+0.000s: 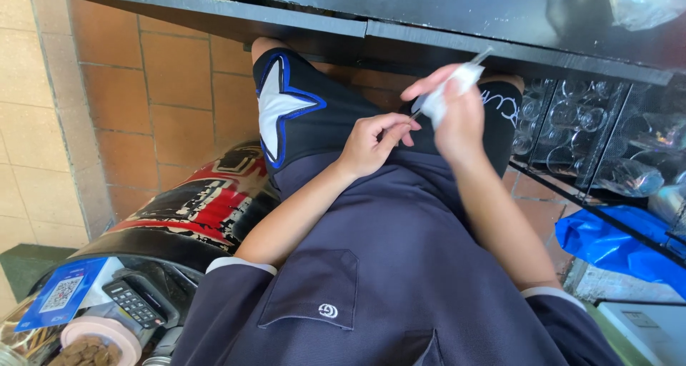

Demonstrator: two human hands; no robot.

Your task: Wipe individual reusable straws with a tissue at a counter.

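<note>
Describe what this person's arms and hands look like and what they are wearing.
Both hands, left hand and right hand, are bare: no gloves, rings or watch visible. The forearms are bare too. Short, wide dark navy sleeves end near the elbows, each with a white band showing at the cuff. The shirt has a chest pocket with a small white emblem.

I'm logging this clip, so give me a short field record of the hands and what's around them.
left hand: pinches the lower end of a thin stick
right hand: holds a white tissue around the thin stick
above: dark counter
right side: rack of glasses, blue bag
lower left: calculator
</note>
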